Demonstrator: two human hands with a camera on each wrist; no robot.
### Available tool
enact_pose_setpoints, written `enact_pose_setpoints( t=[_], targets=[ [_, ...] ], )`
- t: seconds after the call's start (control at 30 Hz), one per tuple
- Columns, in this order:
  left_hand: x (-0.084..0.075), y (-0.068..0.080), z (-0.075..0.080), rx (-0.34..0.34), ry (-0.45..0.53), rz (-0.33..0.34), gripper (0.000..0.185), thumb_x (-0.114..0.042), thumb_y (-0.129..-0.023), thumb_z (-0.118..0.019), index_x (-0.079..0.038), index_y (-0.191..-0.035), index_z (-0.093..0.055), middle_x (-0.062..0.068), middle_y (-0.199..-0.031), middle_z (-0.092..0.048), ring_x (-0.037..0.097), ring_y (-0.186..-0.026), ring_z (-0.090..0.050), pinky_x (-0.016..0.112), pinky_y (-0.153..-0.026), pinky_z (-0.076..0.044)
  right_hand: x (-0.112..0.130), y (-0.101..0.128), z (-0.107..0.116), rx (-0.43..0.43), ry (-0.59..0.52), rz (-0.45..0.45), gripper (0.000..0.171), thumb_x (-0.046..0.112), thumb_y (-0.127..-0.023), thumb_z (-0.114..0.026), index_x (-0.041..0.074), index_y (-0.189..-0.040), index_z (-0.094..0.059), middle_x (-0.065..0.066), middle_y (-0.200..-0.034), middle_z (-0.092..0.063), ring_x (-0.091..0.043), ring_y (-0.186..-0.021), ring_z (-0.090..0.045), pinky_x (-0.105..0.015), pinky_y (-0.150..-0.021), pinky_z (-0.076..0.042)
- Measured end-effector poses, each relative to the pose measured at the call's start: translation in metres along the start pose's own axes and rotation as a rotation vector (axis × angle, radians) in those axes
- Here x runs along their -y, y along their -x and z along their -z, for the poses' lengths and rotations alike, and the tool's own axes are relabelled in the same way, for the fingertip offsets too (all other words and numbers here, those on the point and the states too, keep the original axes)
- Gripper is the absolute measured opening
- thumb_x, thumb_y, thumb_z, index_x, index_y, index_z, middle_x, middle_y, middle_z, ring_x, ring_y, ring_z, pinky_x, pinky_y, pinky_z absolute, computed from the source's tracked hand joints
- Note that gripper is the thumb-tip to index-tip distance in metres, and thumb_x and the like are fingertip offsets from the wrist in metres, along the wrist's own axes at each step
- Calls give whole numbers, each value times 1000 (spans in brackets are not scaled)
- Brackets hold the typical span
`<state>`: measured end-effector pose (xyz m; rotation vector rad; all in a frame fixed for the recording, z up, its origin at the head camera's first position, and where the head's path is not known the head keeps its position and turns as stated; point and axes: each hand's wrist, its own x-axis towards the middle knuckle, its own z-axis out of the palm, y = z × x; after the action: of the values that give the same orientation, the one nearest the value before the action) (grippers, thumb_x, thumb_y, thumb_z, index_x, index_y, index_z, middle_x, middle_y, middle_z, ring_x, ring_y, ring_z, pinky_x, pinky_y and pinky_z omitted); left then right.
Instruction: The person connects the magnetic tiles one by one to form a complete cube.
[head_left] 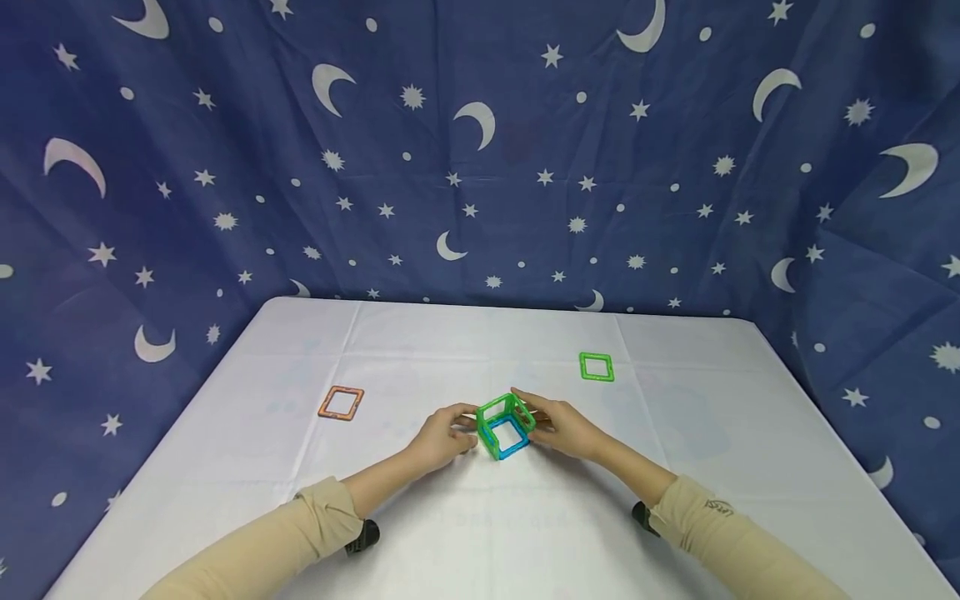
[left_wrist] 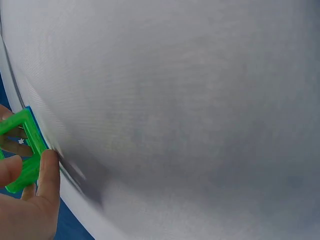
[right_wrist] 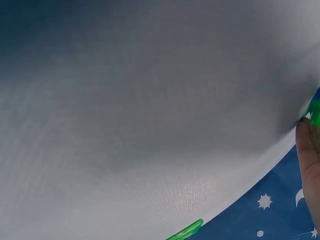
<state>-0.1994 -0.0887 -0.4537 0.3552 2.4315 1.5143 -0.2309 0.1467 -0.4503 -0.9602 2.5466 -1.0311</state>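
Observation:
Near the middle of the table, square magnetic tiles stand joined in a box shape. A blue magnetic tile [head_left: 514, 451] lies at its base, with green magnetic tiles [head_left: 488, 440] upright around it. My left hand [head_left: 441, 437] holds the box's left side, thumb nearer me and fingers farther back. In the left wrist view, a finger and thumb touch a green tile [left_wrist: 31, 172]. On the opposite side, my right hand [head_left: 567, 429] grips the right green tile, its index finger by the top edge. The right wrist view catches only a sliver of that tile [right_wrist: 315, 114].
An orange square tile [head_left: 341, 403] lies flat on the white-covered table [head_left: 420, 350] at the left. Farther back on the right lies a loose green tile [head_left: 596, 367]. A dark blue curtain [head_left: 517, 242] with moons and stars hangs behind the table.

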Motion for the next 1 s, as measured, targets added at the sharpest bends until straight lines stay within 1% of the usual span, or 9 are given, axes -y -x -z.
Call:
enact_pose_setpoints(
  t=[0.13, 0.3, 0.4, 0.53, 0.67, 0.77, 0.87, 0.93, 1.0],
  targets=[
    [-1, 2, 1, 5, -17, -13, 34, 3, -86, -61, 6, -120, -56, 20, -103, -66, 25, -83, -67, 27, -68, -56, 1, -2, -1, -25, 35, 23, 65, -9, -85, -58, 1, -144, -33, -25, -134, -52, -36, -113, -59, -37, -88, -53],
    [-4, 4, 2, 16, -75, -79, 20, 0, -82, -68, 4, -101, -64, 15, -92, -67, 20, -77, -65, 24, -67, -54, 2, -6, -2, -42, 40, 21, 56, -11, -86, -55, 3, -138, -41, -20, -129, -57, -34, -114, -59, -41, -90, -52],
    [-5, 3, 2, 26, -90, -114, 18, -1, -79, -71, 3, -95, -65, 16, -91, -67, 19, -77, -65, 22, -68, -53, 3, -8, -2, -50, 42, -9, 46, -10, -87, -55, 3, -131, -49, -17, -122, -62, -31, -113, -60, -39, -90, -52],
    [-5, 4, 1, 38, -110, -137, 15, -3, -78, -74, 2, -90, -65, 14, -88, -67, 17, -76, -65, 18, -67, -52, 4, -12, -3, -52, 69, -25, 33, -7, -88, -57, 2, -119, -58, -13, -111, -67, -27, -107, -63, -34, -87, -54],
    [-6, 5, -1, 62, -146, -163, 13, -4, -76, -76, 0, -82, -64, 9, -82, -67, 10, -71, -61, 15, -63, -49, 7, -14, -4, -47, 136, 4, 26, -5, -88, -59, 1, -113, -62, -10, -104, -70, -25, -101, -65, -32, -83, -55],
    [-7, 6, -2, 67, -170, -174, 15, -5, -75, -77, -1, -78, -63, 7, -78, -66, 9, -69, -59, 16, -62, -48, 8, -16, -5, -44, 177, 26, 23, -4, -88, -59, 0, -110, -63, -10, -101, -71, -25, -98, -66, -30, -81, -55],
    [-8, 7, -2, 45, -183, -155, 21, -6, -73, -79, -1, -81, -61, 8, -81, -66, 11, -72, -60, 18, -65, -50, 9, -17, -7, -41, 202, 31, 22, -3, -88, -60, 0, -110, -63, -10, -101, -71, -24, -96, -67, -29, -79, -55],
    [-7, 8, -3, 28, -174, -124, 30, -8, -72, -81, -1, -91, -58, 10, -88, -65, 14, -76, -61, 20, -68, -51, 10, -17, -8, -48, 210, 24, 23, -2, -88, -60, 0, -111, -62, -11, -101, -70, -23, -94, -67, -29, -78, -56],
    [-7, 8, -3, 11, -171, -98, 45, -9, -70, -82, 0, -105, -55, 12, -98, -63, 16, -80, -60, 22, -70, -51, 10, -18, -8, -62, 218, 7, 24, -1, -87, -62, 0, -111, -62, -10, -99, -70, -20, -89, -66, -28, -76, -55]
  ],
)
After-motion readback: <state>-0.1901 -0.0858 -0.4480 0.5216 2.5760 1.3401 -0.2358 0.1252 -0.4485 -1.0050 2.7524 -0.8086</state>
